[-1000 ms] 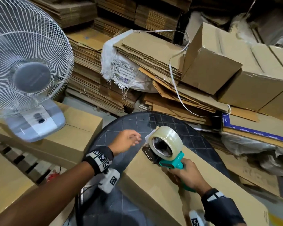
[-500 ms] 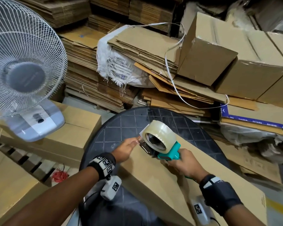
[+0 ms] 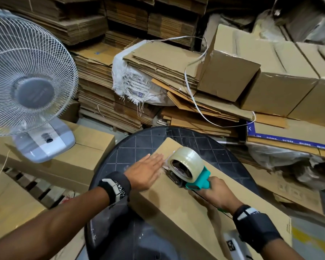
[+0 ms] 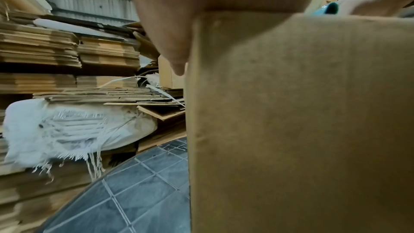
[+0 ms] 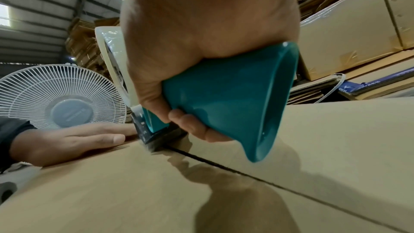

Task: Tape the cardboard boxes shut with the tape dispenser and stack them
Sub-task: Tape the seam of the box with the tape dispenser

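Left hand (image 3: 145, 173): flat, fingers straight, pressing the box (image 3: 186, 212) flap down.
Right hand (image 3: 217, 194): grip closed round the tape dispenser (image 3: 188, 170), set on the seam to seal it.

I'm in a packing warehouse: flattened cardboard stacks (image 3: 105, 94) rise from ten to one o'clock, assembled boxes (image 3: 270, 76) pile up at two, corrugated metal roofing (image 5: 44, 6) spans overhead, and a white fan (image 3: 26, 87) stands on a carton at nine beside my round bench (image 3: 139, 147).
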Demonstrator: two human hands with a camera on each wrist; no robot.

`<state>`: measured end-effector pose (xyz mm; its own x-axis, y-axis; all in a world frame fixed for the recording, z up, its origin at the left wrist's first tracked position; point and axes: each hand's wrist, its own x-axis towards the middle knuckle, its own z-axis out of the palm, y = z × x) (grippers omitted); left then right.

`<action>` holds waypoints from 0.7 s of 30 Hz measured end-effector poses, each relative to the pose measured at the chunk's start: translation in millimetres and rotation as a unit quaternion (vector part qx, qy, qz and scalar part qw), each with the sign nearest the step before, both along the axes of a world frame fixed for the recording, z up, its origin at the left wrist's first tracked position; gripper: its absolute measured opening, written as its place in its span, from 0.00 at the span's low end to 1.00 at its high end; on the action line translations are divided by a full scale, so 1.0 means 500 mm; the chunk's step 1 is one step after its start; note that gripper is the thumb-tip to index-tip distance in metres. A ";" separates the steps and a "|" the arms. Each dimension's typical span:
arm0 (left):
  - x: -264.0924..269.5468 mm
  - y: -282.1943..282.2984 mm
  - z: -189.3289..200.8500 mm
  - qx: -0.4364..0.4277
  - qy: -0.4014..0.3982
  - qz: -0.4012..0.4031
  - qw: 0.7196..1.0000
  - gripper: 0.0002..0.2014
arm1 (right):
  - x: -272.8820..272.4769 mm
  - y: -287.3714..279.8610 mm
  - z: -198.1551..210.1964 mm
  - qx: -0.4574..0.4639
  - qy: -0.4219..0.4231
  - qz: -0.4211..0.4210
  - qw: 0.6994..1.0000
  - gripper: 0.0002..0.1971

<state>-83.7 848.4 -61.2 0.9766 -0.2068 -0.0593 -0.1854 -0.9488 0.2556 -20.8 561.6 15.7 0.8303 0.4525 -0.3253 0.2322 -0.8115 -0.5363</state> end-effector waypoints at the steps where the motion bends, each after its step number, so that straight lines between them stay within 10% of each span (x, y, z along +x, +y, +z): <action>1: -0.003 -0.007 -0.002 0.019 0.023 -0.002 1.000 0.32 | -0.001 -0.001 -0.001 0.002 -0.004 0.003 1.000 0.10; 15: 0.004 -0.023 0.007 0.131 0.061 -0.001 0.989 0.48 | -0.007 -0.194 -0.019 0.023 0.052 0.014 0.998 0.24; 21: 0.001 -0.046 0.016 0.154 0.075 0.027 0.985 0.54 | -0.020 -0.200 0.007 0.028 0.028 0.031 0.999 0.12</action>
